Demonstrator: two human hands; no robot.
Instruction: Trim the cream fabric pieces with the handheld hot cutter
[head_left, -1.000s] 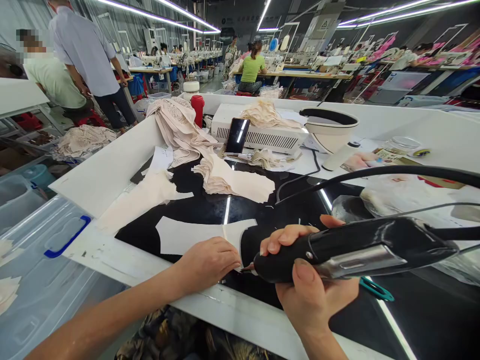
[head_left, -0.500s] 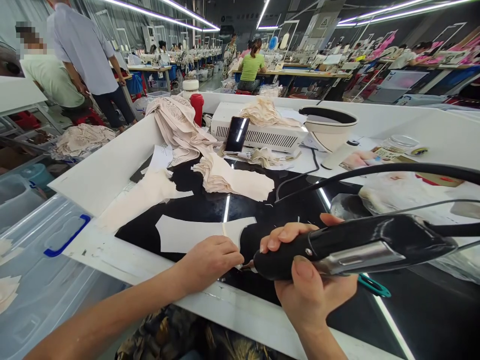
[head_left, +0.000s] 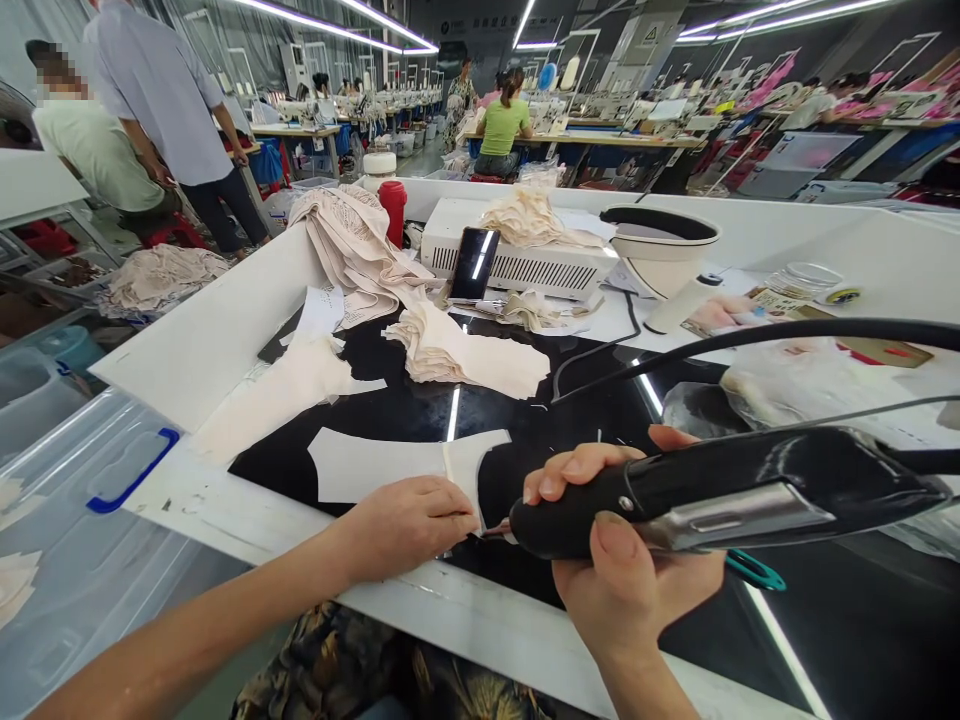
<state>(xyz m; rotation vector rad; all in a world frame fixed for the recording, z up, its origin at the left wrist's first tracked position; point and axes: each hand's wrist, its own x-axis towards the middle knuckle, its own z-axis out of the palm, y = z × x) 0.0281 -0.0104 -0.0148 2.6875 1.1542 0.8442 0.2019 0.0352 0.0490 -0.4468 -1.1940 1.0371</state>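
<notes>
At the cloth (head_left: 379, 470), our left hand (head_left: 409, 525) bunches, pinch unclear; right of it, our right hand (head_left: 622, 585) grips the tool (head_left: 720, 490): keep tip (head_left: 498, 531) steady.

You are working in a garment workshop, on a large sewing floor. Beyond your hands (head_left: 409, 525), past the raised far side of your table (head_left: 225, 515), sewing machines (head_left: 300, 116) stand in long rows beneath strip lights (head_left: 337, 31), and a person in a green top (head_left: 502, 130) sits among them. Far off to your right, pink fabric (head_left: 769, 95) lies by more machines. Nearer, just ahead of your hands, you have a stack of cut fabric pieces (head_left: 480, 355); out to their left sits a heap of cloth (head_left: 165, 278).
</notes>
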